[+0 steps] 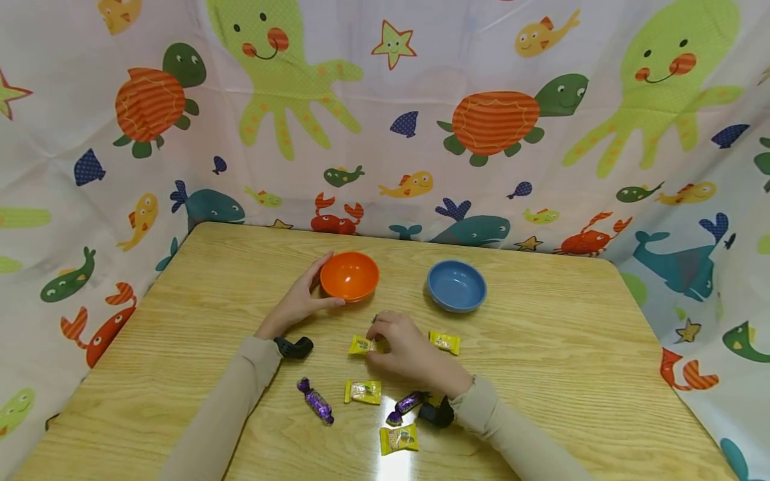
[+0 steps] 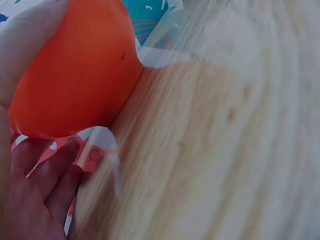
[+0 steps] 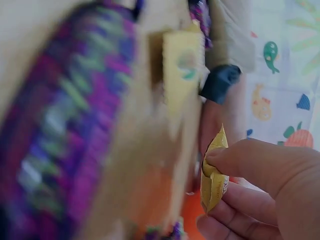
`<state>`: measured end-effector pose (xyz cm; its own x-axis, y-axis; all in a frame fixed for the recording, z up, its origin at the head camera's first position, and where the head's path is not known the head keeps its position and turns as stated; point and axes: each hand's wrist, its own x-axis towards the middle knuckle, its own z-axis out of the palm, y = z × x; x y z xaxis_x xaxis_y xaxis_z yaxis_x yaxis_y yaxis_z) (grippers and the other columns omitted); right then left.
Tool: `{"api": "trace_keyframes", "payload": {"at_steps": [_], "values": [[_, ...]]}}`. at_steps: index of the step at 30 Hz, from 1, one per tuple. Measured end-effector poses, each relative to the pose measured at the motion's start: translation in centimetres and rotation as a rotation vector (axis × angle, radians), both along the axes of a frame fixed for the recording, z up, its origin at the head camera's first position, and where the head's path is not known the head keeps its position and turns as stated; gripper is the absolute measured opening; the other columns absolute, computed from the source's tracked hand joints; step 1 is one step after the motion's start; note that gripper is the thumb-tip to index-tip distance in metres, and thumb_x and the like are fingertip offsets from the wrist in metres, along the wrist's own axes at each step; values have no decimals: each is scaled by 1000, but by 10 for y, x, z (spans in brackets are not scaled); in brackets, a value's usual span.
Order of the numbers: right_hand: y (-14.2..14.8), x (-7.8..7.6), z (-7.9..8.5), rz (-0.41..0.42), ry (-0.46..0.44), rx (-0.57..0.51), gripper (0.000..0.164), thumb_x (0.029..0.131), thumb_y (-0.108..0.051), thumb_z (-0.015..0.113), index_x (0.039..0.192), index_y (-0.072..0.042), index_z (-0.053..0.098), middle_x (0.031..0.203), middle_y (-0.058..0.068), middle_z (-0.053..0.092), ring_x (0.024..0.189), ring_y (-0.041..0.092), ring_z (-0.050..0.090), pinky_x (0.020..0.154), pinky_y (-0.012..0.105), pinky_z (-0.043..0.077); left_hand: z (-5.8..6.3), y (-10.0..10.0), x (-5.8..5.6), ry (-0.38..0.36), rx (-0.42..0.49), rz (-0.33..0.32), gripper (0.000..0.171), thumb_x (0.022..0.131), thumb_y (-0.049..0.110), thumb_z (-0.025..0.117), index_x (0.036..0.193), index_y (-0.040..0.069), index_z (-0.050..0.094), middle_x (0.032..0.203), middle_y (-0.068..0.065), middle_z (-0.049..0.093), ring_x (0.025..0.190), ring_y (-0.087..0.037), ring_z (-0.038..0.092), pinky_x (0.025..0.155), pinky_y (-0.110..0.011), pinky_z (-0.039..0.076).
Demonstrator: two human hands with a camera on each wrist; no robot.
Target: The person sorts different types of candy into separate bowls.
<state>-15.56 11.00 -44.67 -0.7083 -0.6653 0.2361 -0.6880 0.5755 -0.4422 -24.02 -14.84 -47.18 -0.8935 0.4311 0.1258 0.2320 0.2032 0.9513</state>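
Right hand (image 1: pixel 406 349) pinches a yellow-wrapped candy (image 1: pixel 359 345) on the near side of the orange bowl (image 1: pixel 349 278), left hand (image 1: pixel 302 299) curls round that bowl; best done with a light pinch and the bowl braced against sliding.

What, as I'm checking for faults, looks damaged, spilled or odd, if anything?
A small dark mark shows on the side of the orange bowl in the left wrist view, odd because the surface around it is mostly plain orange; whether dirt or damage, I can't tell. Nothing looks spilled, and the blue bowl sits upright.
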Motion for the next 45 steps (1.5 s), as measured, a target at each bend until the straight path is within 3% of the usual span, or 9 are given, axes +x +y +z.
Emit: {"api": "trace_keyframes", "payload": {"at_steps": [7,12,19,21,26,28,35,40,45], "values": [[3,-15,18,6,37,-68,17,80,-9,81,94,-5,72,87,3,60,78,17,55,70,27,46,2,-1,0,-4,-4,7,98,85,15,80,160,9,17,164,-11,17,149,-28,18,121,-48,12],[-1,-29,28,-1,27,-108,16,80,-7,80,94,-3,72,89,5,62,81,18,58,74,31,51,1,-2,-1,-7,10,-5,97,87,16,79,159,8,16,164,-11,19,149,-30,19,120,-52,12],[-8,-53,44,-41,-16,-82,16,83,-8,79,96,-2,72,94,7,63,85,20,59,75,31,53,-2,-3,-1,-5,21,-11,97,87,16,79,159,7,15,164,-11,19,149,-31,18,120,-54,11],[-10,-62,45,-55,-6,-75,17,83,-8,79,96,-1,72,93,8,63,84,21,60,75,29,53,-10,-4,-5,-2,29,-11,97,87,15,79,160,10,15,164,-7,19,149,-28,19,120,-53,12],[-15,-84,42,-72,70,-52,17,81,-9,81,94,0,73,87,9,63,81,21,60,74,29,52,-29,-6,-15,13,41,-10,98,86,17,80,160,17,16,163,2,20,149,-22,20,120,-50,13],[-18,-90,40,-87,73,-34,18,82,-11,80,95,-1,73,87,8,63,82,21,60,75,30,53,-29,-5,-15,5,36,-6,98,86,16,80,161,17,16,164,2,19,149,-22,19,121,-49,13],[-33,-110,33,-133,41,55,20,86,-19,77,100,-6,73,92,3,61,86,18,57,81,30,50,-17,-3,-9,-35,17,-9,97,87,15,78,161,15,14,165,-3,14,150,-25,14,121,-50,9],[-43,-122,26,-119,92,122,19,86,-21,78,99,-7,74,93,3,62,88,19,57,87,35,47,-3,-1,0,-33,10,-11,95,88,15,77,161,16,15,165,-4,14,150,-27,15,121,-50,10],[-50,-131,16,-121,148,248,16,88,-23,76,98,-11,77,97,1,66,94,19,56,94,37,44,-2,0,1,-44,12,-4,95,88,12,77,161,16,15,165,-3,15,150,-28,15,121,-51,9]]}}
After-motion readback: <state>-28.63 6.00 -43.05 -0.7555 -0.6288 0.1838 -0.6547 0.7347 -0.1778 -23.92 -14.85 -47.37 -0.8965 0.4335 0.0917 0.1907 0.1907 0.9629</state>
